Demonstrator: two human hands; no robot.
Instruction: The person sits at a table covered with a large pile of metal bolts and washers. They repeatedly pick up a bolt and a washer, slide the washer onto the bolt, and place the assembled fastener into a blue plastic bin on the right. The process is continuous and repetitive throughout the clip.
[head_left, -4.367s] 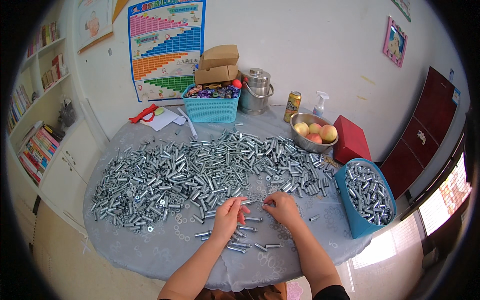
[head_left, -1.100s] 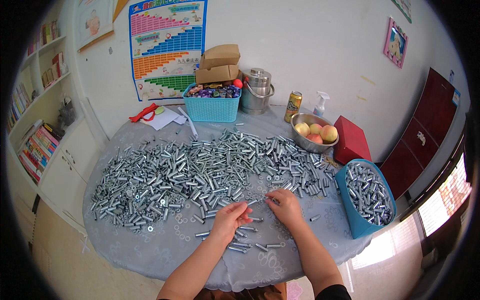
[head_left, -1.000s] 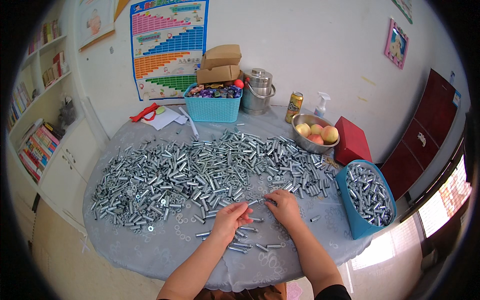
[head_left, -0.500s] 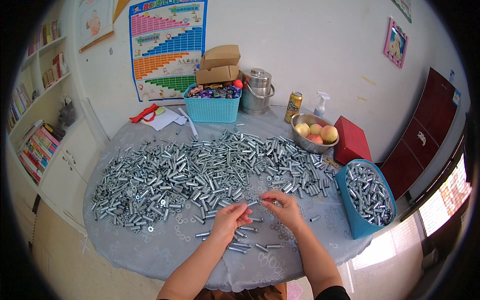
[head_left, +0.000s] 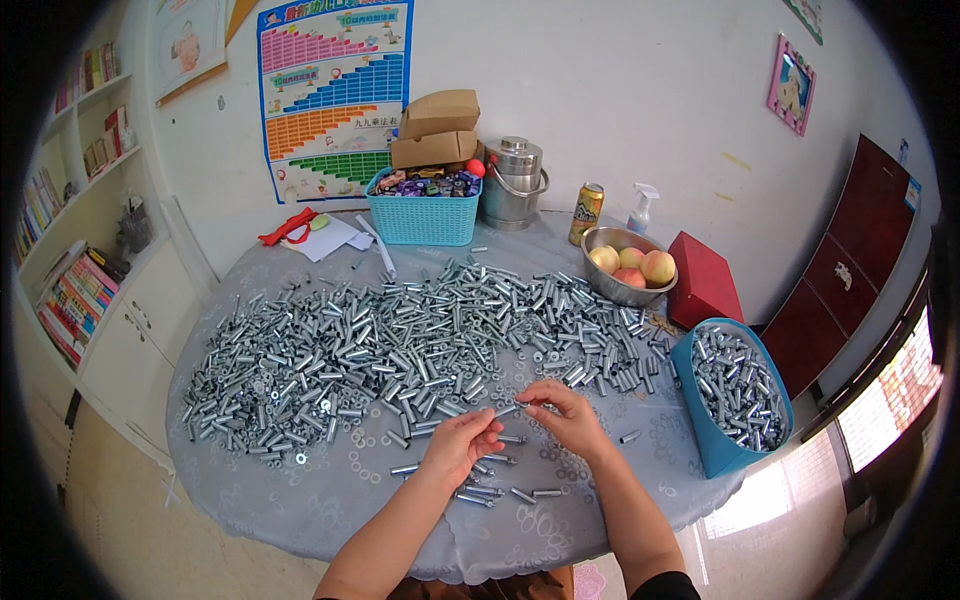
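Between my hands, over the near middle of the table, is a silvery expansion bolt (head_left: 507,409). My left hand (head_left: 462,442) is closed on its left end. The fingertips of my right hand (head_left: 563,414) pinch its other end; any small part there is hidden by the fingers. Several similar expansion bolts (head_left: 480,494) lie on the cloth below and beside my left hand. Flat washers (head_left: 366,441) are scattered left of that hand. Beyond both hands spreads a wide heap of metal sleeves, bolts, nuts and washers (head_left: 385,335).
On the right, a blue bin (head_left: 727,462) is filled with metal sleeves. Behind it stand a red box (head_left: 703,282), a steel bowl (head_left: 603,286) of peaches, a can (head_left: 587,214) and a spray bottle (head_left: 643,208). A turquoise basket (head_left: 424,222) and a lidded steel pot (head_left: 514,190) stand at the back.
The right fingers have shifted slightly at the bolt's end. The left hand keeps its hold, almost in the same place.
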